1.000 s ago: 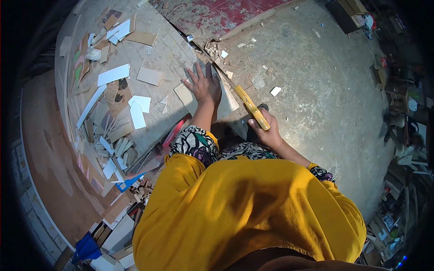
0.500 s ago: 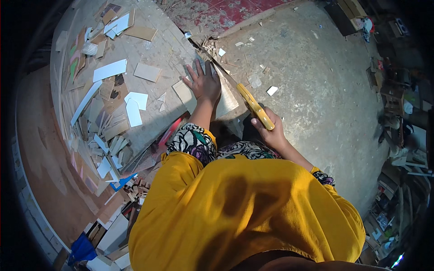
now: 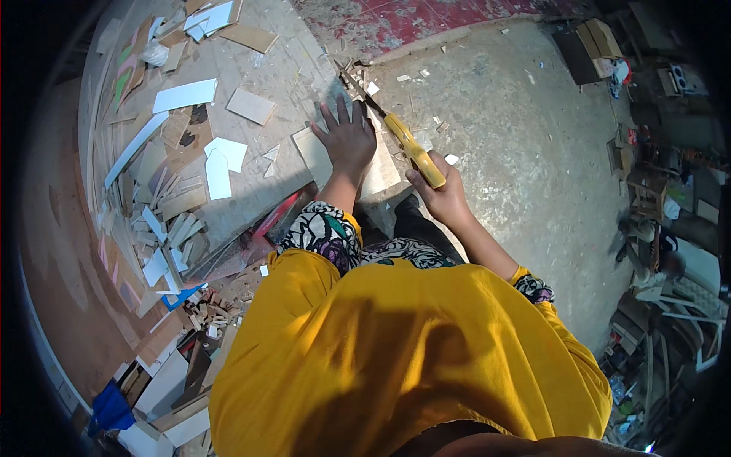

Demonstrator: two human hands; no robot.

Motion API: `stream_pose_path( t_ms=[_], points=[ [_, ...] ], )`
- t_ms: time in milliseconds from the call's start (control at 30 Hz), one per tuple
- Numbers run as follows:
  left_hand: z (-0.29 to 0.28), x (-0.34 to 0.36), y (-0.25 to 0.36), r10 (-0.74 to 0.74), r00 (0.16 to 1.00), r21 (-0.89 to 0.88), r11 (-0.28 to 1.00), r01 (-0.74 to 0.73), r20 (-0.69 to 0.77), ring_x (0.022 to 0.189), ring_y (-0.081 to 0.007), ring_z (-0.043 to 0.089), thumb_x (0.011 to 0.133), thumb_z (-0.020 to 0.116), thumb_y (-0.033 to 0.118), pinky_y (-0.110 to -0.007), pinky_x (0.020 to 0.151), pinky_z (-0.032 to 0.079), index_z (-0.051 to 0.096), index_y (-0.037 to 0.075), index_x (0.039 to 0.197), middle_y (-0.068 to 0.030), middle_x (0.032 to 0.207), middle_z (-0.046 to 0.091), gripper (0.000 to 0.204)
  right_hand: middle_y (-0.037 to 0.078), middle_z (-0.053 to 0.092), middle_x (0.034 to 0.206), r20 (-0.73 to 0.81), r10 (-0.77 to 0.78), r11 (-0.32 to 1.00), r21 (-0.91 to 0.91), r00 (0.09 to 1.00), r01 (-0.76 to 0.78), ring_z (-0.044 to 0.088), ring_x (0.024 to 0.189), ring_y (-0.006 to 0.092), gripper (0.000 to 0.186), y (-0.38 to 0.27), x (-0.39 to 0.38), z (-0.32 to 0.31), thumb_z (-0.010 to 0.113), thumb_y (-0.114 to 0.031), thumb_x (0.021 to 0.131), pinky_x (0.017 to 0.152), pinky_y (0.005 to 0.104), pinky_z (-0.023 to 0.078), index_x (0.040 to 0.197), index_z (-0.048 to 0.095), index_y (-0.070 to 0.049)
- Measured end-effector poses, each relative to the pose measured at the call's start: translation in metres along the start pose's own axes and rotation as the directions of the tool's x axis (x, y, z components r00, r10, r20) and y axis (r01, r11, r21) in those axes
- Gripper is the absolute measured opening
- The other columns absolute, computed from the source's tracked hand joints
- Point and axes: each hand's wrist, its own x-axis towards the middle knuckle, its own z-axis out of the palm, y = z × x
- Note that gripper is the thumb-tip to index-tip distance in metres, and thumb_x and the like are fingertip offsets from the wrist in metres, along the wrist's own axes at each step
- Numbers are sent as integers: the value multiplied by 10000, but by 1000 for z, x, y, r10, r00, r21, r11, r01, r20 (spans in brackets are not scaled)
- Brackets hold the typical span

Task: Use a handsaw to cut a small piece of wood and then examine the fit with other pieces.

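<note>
My right hand (image 3: 444,192) is wrapped round the yellow handle of a hand saw (image 3: 412,151). Its dark blade slants up and left past the fingertips of my other hand, along the edge of the work table. My left hand (image 3: 349,143) lies flat with fingers spread on a pale wooden board (image 3: 312,154), pressing it against the tabletop. Part of the board sticks out past the table's edge, to the right of my left wrist. Where the blade meets the board is partly hidden by my left fingers.
Wood offcuts and white pieces (image 3: 185,96) litter the work table (image 3: 263,72). A red-handled tool (image 3: 277,215) lies near its front edge by my left forearm. Small scraps dot the concrete floor (image 3: 525,145). Cardboard boxes (image 3: 592,47) and clutter line the right side.
My right hand and the saw have moved up and left, so the handle is closer to my left hand. The left hand stays on the board. The whole view has shifted slightly.
</note>
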Motion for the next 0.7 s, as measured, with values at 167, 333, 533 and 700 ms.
stream_pose_path(
  t_ms=[167,333,533,700],
  points=[
    [-1,-1,-3,-30,1000,-21,999,30,3,1353,-409,123,883,411,346,-683,993,58,435,169,1311,-101,1458,263,463,85,422,639,22,-36,998,-50,999,37,408,579,160,208,11,-11,-6,633,-123,826,558,308,386,773,463,-16],
    [-6,-1,-3,15,999,-26,1000,-16,-30,1352,-409,126,881,414,371,-699,978,63,423,170,1317,-112,1449,276,480,72,416,630,-5,-62,997,-51,998,62,405,590,140,223,16,15,8,642,-135,824,555,299,381,772,460,-17],
    [-6,-4,-2,6,1000,-33,999,-6,-11,1348,-407,138,857,457,366,-710,968,60,418,182,1323,-117,1445,282,502,47,434,641,-16,-16,1000,17,1000,16,421,612,119,191,19,-1,2,637,-139,833,570,286,386,801,489,-22],
    [-11,-4,-5,-5,998,29,1000,4,56,1369,-380,84,868,446,379,-708,974,39,392,199,1342,-107,1477,218,510,71,501,694,-55,-35,997,62,998,39,473,633,148,148,10,-4,9,624,-128,831,608,289,416,851,531,-14]
  ],
)
